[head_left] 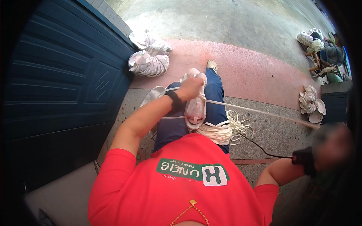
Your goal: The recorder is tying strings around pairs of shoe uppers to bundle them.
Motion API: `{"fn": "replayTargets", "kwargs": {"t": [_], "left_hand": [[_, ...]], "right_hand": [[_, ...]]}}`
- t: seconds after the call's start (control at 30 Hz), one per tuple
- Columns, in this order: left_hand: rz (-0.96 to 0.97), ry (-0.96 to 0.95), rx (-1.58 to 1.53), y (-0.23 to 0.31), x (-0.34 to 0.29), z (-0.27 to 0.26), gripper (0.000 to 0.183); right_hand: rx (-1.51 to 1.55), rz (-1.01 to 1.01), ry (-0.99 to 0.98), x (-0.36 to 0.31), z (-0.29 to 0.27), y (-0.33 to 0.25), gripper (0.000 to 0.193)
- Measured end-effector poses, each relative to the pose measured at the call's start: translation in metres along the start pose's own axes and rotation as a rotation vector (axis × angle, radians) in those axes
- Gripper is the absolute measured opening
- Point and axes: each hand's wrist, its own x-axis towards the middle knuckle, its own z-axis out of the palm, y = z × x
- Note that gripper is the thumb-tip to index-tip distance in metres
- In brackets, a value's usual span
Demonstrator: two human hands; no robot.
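Observation:
A pale pink-white sneaker (195, 109) lies lengthwise on my lap between my thighs. My left hand (190, 88) is closed around its upper part, near the lacing. From there a white shoelace (256, 109) stretches taut to the far right, up to my right hand (333, 145). That hand is held out wide and blurred, so its fingers do not show clearly, but the lace runs straight into it. A bundle of loose white shoelaces (218, 132) rests on my right thigh, beside the sneaker's heel.
Stacked sneakers (151, 60) stand against the dark blue door (68, 71) at the left. More shoes (311, 101) sit on the floor at the right. Beyond them is a wooden stool (315, 64) loaded with laces and shoes. A black cord (264, 150) runs to my right wrist.

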Motion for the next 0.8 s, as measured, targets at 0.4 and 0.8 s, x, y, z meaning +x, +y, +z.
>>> {"fn": "replayTargets", "kwargs": {"t": [0.4,0.8], "left_hand": [[-0.094,-0.178,0.013,-0.03,-0.03,-0.025,0.041],[-0.208,-0.252,-0.474,-0.053,-0.039,-0.026,0.047]], "right_hand": [[-0.664,0.414,-1.124,-0.276,0.236,0.264,0.025],[-1.051,-0.166,-1.017,-0.333,0.266,0.3,0.015]]}}
